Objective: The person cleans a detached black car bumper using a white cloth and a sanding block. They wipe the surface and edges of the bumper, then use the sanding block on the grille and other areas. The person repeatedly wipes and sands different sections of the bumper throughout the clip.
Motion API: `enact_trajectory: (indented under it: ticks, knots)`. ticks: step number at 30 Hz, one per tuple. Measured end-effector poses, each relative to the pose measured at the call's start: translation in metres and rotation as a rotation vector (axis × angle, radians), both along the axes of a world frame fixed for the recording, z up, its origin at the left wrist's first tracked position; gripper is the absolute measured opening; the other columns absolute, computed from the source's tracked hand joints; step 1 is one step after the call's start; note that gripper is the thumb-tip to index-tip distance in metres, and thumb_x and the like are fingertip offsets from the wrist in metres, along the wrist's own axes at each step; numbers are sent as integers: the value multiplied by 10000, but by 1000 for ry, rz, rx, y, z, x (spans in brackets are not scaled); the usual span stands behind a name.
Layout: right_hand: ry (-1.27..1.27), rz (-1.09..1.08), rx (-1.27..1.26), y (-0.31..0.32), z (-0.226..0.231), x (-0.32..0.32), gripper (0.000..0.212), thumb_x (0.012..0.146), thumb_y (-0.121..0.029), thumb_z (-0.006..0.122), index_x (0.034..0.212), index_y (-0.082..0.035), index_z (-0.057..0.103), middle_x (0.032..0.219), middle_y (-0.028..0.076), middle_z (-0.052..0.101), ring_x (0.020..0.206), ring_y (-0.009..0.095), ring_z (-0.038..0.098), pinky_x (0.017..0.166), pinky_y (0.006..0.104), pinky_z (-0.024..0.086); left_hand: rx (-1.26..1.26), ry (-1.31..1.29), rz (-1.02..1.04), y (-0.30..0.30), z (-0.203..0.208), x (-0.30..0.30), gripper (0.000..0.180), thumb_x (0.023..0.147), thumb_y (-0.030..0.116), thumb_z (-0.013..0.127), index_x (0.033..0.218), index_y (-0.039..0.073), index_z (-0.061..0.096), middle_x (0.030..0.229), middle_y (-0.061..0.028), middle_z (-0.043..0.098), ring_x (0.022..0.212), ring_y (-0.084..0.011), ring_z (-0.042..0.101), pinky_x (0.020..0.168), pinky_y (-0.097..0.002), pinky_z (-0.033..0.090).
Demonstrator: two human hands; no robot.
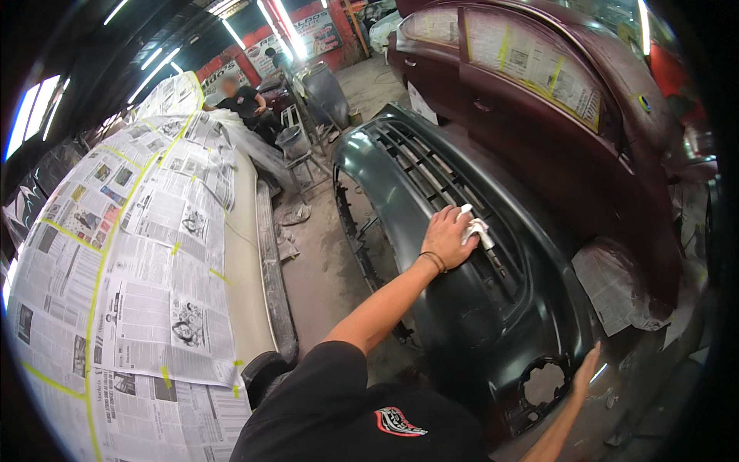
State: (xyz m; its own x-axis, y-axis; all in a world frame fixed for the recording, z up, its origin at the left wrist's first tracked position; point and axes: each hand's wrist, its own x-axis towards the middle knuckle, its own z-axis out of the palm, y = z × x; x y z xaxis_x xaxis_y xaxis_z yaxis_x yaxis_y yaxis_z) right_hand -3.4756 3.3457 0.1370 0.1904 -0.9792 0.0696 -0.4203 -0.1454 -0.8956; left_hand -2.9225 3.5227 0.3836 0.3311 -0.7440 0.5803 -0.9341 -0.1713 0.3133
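Observation:
A dark, glossy car bumper cover [431, 231] stretches diagonally across the middle, with a slatted grille opening along it and a round hole near its close end. My left hand [449, 239] presses a crumpled white cloth [476, 228] against the grille area, fingers closed on it. A band circles that wrist. At the bumper's near right edge, beside the round hole, my right hand [587, 371] grips the rim. Some of its fingers are hidden behind the edge.
On the left stands a vehicle covered in newspaper [162, 254] and yellow tape. A maroon car body [531, 146] with papered windows rises at the right. Farther back are a person [245, 104], a bucket [293, 142] on a stand and a grey drum [325, 92].

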Motion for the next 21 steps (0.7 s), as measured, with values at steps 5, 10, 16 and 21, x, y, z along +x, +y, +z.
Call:
enact_trajectory:
  ticks: [5,10,16,21]
  knots:
    - [201,37,-194,62,63,46,653,1185,-466,332,1663,-25,385,1720,152,397,1610,308,320,1314,422,222,57,-16,49,13,-5,2,461,863,337,760,1229,65,688,1364,-192,647,1344,-404,558,1152,-526,417]
    - [-8,76,338,-33,20,7,631,1173,-461,341,1540,9,543,1579,221,555,1487,383,493,1244,431,346,64,-5,46,14,0,-4,450,862,314,768,1230,67,688,1350,-183,655,1341,-394,563,1147,-518,422]
    - [356,45,-306,1,161,211,489,1172,-303,343,1342,8,680,1378,225,689,1314,419,616,1124,488,468,29,-8,37,9,-5,3,474,886,338,747,1271,68,683,1355,-189,652,1361,-393,549,1159,-515,415]
    - [255,99,-504,53,236,265,444,1154,-313,425,1506,-101,594,1516,146,618,1466,339,516,1216,513,359,101,-83,-5,10,1,16,478,910,336,726,1284,42,675,1291,-220,647,1266,-410,574,1122,-533,437]
